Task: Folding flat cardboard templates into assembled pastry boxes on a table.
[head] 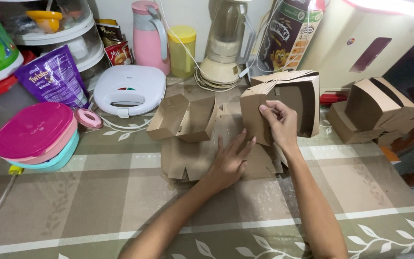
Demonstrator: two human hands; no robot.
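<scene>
Just above the right hand (280,122), a half-folded brown cardboard box (283,103) is being held up off the table, its open side facing the person; the fingers are pinching its near front wall, seemingly to keep the panels square while the flaps stand loose on top. Below and to the left of that hand, the left hand (227,163) is lying flat with fingers spread, gripping nothing, pressing on a stack of flat box blanks (188,160), probably to stop the sheets from sliding on the checked tablecloth (97,201). Just beyond the left hand's fingertips, an open two-part box (183,117) is sitting on the blanks. Well to the right of the right hand, finished boxes (377,108) are nesting in a pile. Far to the left of both hands, pink and teal lidded containers (37,136) are stacked, with a white sandwich press (129,88) behind.
</scene>
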